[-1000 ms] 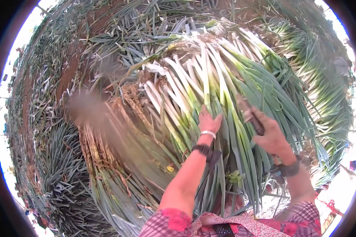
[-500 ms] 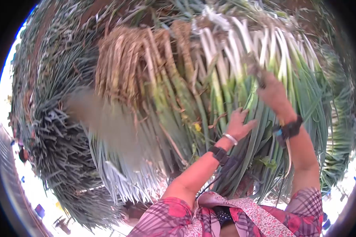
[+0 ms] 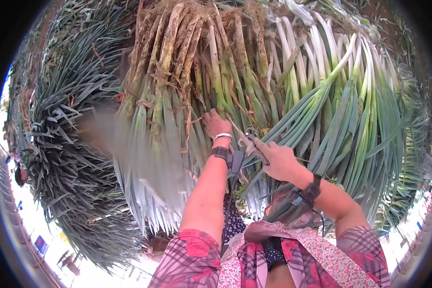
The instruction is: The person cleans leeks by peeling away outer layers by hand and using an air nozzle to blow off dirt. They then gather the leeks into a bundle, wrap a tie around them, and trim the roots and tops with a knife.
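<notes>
Long green onions lie side by side in front of me, roots up and leaves down. Brown-skinned, dirty green onions point(image 3: 165, 53) are on the left, while white-stemmed, clean green onions point(image 3: 341, 72) lie fanned out on the right. My left hand point(image 3: 217, 125) is at the middle of the brown-skinned stalks, its fingers curled closed around a stalk, fingertips partly hidden. Just to its right, my right hand point(image 3: 279, 161) is closed on the dark handle of a knife point(image 3: 247, 141). The dirt-coated blade points up and left, its tip close to my left hand.
A large heap of green onions point(image 3: 77, 177) rises on the left, leaf ends outward. More green onions point(image 3: 408, 153) are stacked at the far right edge. A whitish plastic wrap point(image 3: 297, 10) lies at the top among the roots. A hazy smear blurs the left-centre view.
My left hand has moved left and up onto the brown-skinned stalks. My right hand has come down and left with the knife from the white stems. Some clean onions now lie slanted across the pile.
</notes>
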Motion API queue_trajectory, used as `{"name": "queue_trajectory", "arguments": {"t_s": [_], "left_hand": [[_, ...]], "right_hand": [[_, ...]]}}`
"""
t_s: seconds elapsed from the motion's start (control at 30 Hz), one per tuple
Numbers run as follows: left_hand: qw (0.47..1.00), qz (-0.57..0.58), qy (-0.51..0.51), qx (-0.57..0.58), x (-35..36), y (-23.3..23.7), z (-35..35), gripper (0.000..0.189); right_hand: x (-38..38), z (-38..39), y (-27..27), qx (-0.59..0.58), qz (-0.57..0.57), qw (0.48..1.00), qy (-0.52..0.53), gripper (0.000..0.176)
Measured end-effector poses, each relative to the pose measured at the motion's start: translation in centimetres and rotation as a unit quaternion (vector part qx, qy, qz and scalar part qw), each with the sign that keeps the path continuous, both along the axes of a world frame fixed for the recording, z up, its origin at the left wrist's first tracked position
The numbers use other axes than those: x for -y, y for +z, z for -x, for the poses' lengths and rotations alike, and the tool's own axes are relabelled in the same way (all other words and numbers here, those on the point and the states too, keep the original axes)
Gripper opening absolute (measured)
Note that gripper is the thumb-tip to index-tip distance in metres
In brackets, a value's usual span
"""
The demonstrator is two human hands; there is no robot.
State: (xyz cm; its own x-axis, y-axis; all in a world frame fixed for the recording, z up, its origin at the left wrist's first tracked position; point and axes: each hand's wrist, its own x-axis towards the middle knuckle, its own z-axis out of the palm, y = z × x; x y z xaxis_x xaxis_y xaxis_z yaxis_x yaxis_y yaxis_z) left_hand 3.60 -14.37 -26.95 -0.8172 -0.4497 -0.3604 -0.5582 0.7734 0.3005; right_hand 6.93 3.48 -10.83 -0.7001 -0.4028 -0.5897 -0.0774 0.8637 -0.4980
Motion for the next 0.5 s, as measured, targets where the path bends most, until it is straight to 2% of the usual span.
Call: {"name": "queue_trajectory", "arguments": {"t_s": [0.03,0.17,0.27,0.37,0.43,0.5], "left_hand": [[1.0,-0.003,0.001,0.003,-0.1,-0.3,0.0,0.044],[0.999,0.013,-0.011,0.046,-0.5,0.0,-0.1,0.043],[0.998,-0.035,0.03,0.031,-0.6,-0.5,-0.8,0.05],[0.997,-0.032,0.051,0.053,-0.9,-1.2,-0.5,0.044],[0.998,-0.04,0.032,0.035,-1.6,-0.8,-0.8,0.049],[0.998,0.029,0.004,-0.049,-3.3,1.2,-1.4,0.055]], "right_hand": [[0.2,-0.2,0.4,0.035,-0.014,0.999,0.022,0.077],[0.5,0.1,-0.9,-0.017,0.014,1.0,-0.023,0.077],[0.7,0.0,0.2,-0.003,-0.001,1.0,-0.001,0.075],[0.3,0.6,-1.4,-0.006,0.021,1.0,-0.015,0.074],[-0.2,0.2,-1.0,-0.012,0.02,0.999,-0.031,0.073],[-1.0,-0.3,0.3,-0.003,-0.014,0.996,-0.083,0.072]]}}
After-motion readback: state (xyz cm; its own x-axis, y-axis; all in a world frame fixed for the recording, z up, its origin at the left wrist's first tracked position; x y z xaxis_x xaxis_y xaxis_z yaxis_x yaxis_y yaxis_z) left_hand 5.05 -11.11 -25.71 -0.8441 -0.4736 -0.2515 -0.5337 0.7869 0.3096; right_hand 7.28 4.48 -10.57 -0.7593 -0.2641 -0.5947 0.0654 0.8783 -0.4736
